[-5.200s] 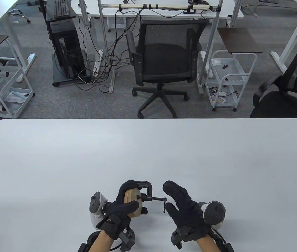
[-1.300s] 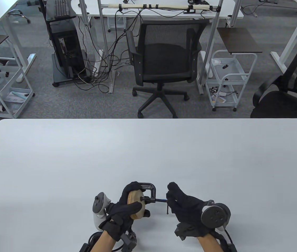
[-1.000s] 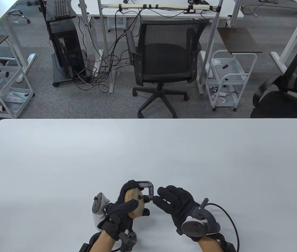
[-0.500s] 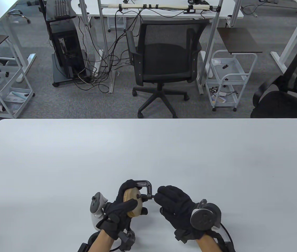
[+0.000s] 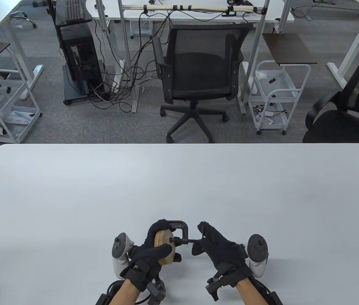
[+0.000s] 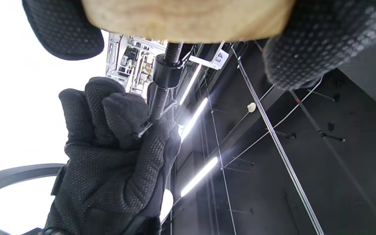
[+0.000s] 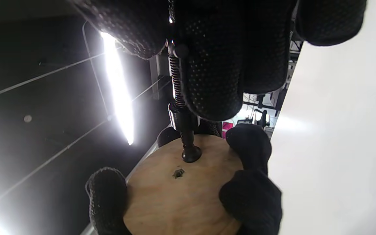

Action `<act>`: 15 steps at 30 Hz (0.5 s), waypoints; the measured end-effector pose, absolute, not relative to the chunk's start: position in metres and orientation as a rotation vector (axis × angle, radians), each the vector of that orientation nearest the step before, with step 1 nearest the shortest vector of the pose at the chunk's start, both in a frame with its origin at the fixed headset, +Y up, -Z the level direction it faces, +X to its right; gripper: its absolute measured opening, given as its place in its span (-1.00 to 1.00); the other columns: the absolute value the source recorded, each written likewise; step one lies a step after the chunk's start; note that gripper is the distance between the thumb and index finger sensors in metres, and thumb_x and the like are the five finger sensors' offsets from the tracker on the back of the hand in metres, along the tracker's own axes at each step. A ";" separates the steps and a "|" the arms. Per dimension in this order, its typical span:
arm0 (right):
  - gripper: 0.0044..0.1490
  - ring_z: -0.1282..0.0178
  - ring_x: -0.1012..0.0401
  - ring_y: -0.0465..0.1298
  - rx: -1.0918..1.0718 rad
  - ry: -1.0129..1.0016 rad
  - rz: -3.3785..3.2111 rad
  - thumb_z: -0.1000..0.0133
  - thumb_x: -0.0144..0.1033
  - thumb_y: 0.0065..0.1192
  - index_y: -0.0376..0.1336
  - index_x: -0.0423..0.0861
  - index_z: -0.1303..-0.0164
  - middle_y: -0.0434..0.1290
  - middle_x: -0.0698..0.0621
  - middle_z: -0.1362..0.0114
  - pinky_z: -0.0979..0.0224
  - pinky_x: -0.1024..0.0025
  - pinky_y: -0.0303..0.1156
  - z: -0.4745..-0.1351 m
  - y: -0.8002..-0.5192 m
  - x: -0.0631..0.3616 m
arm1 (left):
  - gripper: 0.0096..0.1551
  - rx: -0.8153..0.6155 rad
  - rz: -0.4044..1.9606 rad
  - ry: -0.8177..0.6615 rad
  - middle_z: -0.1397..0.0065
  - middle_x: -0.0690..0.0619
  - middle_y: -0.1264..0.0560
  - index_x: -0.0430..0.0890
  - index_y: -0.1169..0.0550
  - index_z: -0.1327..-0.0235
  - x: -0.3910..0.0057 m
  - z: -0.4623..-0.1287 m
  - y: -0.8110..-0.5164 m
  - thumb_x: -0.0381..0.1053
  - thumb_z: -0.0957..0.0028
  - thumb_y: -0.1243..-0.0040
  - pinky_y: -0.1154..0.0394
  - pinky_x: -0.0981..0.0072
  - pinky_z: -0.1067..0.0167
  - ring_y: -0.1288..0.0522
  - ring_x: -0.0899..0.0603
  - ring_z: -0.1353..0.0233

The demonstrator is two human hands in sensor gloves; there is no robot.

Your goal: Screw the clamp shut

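Note:
A black C-clamp (image 5: 181, 227) sits over a round wooden disc (image 5: 164, 241) near the table's front edge. My left hand (image 5: 154, 246) grips the disc and the clamp frame and holds them off the table. The clamp's screw (image 5: 188, 241) runs right from the frame. My right hand (image 5: 200, 243) pinches its outer end at the crossbar handle (image 6: 155, 119). In the right wrist view the screw's pad (image 7: 191, 153) touches the disc's face (image 7: 181, 195), a little off its centre hole. In the left wrist view the disc (image 6: 188, 16) is at the top.
The white table (image 5: 179, 184) stretches far ahead of my hands and to both sides. Beyond its far edge stand an office chair (image 5: 198, 76) and white carts (image 5: 274, 95) on the floor.
My right hand has rolled at the wrist while holding the screw handle, so its tracker has swung to the right side. More of the screw now shows beside the frame. The left hand keeps its grip.

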State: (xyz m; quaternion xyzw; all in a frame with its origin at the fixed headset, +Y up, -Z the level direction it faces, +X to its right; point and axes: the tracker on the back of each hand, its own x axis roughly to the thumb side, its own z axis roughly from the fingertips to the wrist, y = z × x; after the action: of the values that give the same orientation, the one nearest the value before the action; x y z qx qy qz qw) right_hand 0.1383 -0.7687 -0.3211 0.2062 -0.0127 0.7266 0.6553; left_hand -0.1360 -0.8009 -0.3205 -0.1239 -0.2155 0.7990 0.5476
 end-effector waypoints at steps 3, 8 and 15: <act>-0.12 -0.33 -0.20 0.44 0.532 -0.142 1.768 -0.11 -0.12 0.25 0.06 -0.26 -0.55 0.59 -0.21 -0.24 -0.25 -0.27 0.34 -0.319 -0.761 0.142 | 0.12 -0.273 1.913 -0.489 -0.78 0.06 0.07 0.20 -0.02 -0.65 -0.140 -0.321 -0.801 0.37 -0.06 -0.48 -0.54 -0.33 -0.20 -0.13 -0.56 -0.56; -0.10 -0.54 -0.29 0.14 0.760 -0.372 2.129 -0.10 -0.22 0.26 -0.04 0.03 -0.64 0.15 -0.14 -0.67 -0.36 -0.38 0.15 -0.312 -0.746 0.140 | 0.12 -0.260 1.950 -0.467 -0.78 0.06 0.08 0.20 -0.02 -0.65 -0.144 -0.323 -0.803 0.38 -0.07 -0.48 -0.54 -0.32 -0.20 -0.13 -0.56 -0.56; 0.24 -0.66 -0.15 -0.18 1.163 -0.617 2.610 -0.01 -0.17 0.42 -0.38 0.33 -0.56 -0.38 0.20 -0.73 -0.51 -0.37 -0.10 -0.296 -0.740 0.116 | 0.12 -0.310 1.979 -0.502 -0.79 0.04 0.07 0.20 -0.02 -0.66 -0.140 -0.321 -0.800 0.39 -0.07 -0.47 -0.54 -0.31 -0.20 -0.14 -0.56 -0.56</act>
State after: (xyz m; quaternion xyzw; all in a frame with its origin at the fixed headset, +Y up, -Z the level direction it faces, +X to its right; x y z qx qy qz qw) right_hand 0.1164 -0.7401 -0.2958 0.3955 -0.2099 0.8875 0.1089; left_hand -0.1405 -0.8001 -0.3212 -0.1288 -0.2085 0.8229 0.5126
